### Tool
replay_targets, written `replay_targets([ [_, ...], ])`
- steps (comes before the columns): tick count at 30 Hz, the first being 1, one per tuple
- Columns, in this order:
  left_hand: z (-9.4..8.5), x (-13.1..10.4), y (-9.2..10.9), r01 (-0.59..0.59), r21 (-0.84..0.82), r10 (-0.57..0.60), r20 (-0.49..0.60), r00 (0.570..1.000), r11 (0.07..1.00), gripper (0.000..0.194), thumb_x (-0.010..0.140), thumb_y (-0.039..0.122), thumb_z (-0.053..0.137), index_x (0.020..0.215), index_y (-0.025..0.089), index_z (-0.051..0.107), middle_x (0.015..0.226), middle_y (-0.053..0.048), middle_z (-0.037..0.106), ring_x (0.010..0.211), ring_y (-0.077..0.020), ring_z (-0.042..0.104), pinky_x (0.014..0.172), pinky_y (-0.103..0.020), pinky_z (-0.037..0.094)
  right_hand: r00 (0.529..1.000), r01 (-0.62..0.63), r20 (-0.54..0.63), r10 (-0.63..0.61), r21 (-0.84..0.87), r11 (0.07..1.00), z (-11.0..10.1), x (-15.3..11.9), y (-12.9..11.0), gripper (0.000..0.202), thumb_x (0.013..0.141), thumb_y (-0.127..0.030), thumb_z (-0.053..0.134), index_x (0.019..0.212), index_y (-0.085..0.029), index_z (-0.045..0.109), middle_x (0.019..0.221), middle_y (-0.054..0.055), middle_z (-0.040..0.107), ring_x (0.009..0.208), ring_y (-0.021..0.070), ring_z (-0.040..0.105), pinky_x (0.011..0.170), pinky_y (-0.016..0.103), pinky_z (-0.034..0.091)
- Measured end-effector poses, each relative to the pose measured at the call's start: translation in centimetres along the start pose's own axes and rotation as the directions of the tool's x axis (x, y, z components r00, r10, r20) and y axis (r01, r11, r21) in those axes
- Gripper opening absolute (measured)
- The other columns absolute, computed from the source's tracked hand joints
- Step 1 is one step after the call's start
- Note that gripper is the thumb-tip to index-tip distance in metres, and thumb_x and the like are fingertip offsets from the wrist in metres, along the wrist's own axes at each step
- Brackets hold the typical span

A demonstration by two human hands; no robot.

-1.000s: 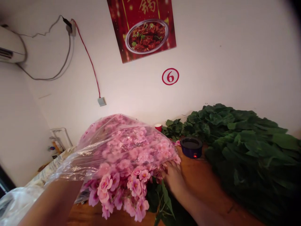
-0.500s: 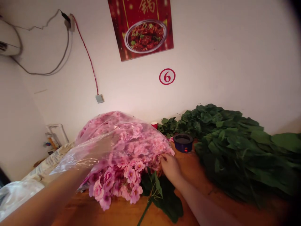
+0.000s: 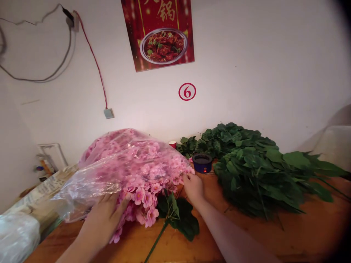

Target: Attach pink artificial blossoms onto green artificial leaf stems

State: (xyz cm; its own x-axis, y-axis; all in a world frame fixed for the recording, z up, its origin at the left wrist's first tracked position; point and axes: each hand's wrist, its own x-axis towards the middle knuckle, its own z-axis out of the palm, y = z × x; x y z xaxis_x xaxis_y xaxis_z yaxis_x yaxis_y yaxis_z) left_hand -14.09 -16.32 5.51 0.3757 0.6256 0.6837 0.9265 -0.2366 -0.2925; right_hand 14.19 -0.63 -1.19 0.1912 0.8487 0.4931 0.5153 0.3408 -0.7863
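A heap of pink artificial flowers point(image 3: 144, 197) lies on the wooden table, mostly inside a clear plastic bag point(image 3: 109, 175) whose mouth faces me. My left hand point(image 3: 105, 215) rests at the bag's near left edge, against the blossoms, thumb apart from the fingers; the fingertips are partly hidden. At the right end of the bag's mouth, my right hand point(image 3: 193, 186) is closed with curled fingers on the bag's edge beside the flowers. Between my hands lies a green leaf stem point(image 3: 159, 239) with broad dark leaves, its stalk pointing toward me.
A large pile of green artificial leaves point(image 3: 246, 171) covers the right side of the table point(image 3: 219, 204). A small dark blue pot point(image 3: 202, 164) with a red light stands beside it, near a red cup point(image 3: 172, 144). Crumpled clear plastic point(image 3: 19, 233) lies at the lower left.
My left hand has drawn back toward me from over the bag to its near edge. The right hand stays at the bag's right end. The view has shifted slightly right.
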Motion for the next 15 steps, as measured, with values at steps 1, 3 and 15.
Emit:
replay_targets([
  [1, -0.3, -0.9, 1.2, -0.007, 0.027, 0.006, 0.043, 0.999, 1.000, 0.039, 0.085, 0.040, 0.044, 0.116, 0.021, 0.058, 0.107, -0.011, 0.065, 0.105, -0.0302, 0.057, 0.093, -0.046, 0.043, 1.000, -0.004, -0.006, 0.004, 0.001, 1.000, -0.1, 0.0, -0.1, 0.032, 0.078, -0.023, 0.041, 0.052, -0.016, 0.058, 0.052, 0.002, 0.057, 0.050, 0.0107, 0.044, 0.049, 0.024, 0.022],
  [3, -0.9, -2.6, 3.5, 0.089, 0.092, -0.089, -0.005, 0.996, 0.992, 0.052, 0.083, 0.040, 0.048, 0.131, 0.018, 0.045, 0.125, -0.012, 0.056, 0.119, -0.0322, 0.047, 0.098, -0.049, 0.038, 0.999, -0.012, -0.031, 0.012, 0.008, 1.000, -0.3, -0.1, -0.3, 0.031, 0.077, -0.024, 0.041, 0.051, -0.016, 0.057, 0.051, 0.001, 0.056, 0.049, 0.0102, 0.042, 0.048, 0.024, 0.022],
  [15, 1.2, -4.3, 7.0, -0.017, -0.241, 0.055, 0.152, 0.987, 0.970, 0.023, 0.080, 0.031, 0.058, 0.102, 0.028, 0.062, 0.092, -0.004, 0.067, 0.082, -0.0191, 0.064, 0.070, -0.026, 0.052, 0.993, -0.008, -0.118, 0.013, 0.037, 0.999, -1.3, 0.0, -1.2, 0.033, 0.078, -0.029, 0.039, 0.049, -0.017, 0.051, 0.049, 0.001, 0.054, 0.049, 0.0123, 0.043, 0.048, 0.024, 0.023],
])
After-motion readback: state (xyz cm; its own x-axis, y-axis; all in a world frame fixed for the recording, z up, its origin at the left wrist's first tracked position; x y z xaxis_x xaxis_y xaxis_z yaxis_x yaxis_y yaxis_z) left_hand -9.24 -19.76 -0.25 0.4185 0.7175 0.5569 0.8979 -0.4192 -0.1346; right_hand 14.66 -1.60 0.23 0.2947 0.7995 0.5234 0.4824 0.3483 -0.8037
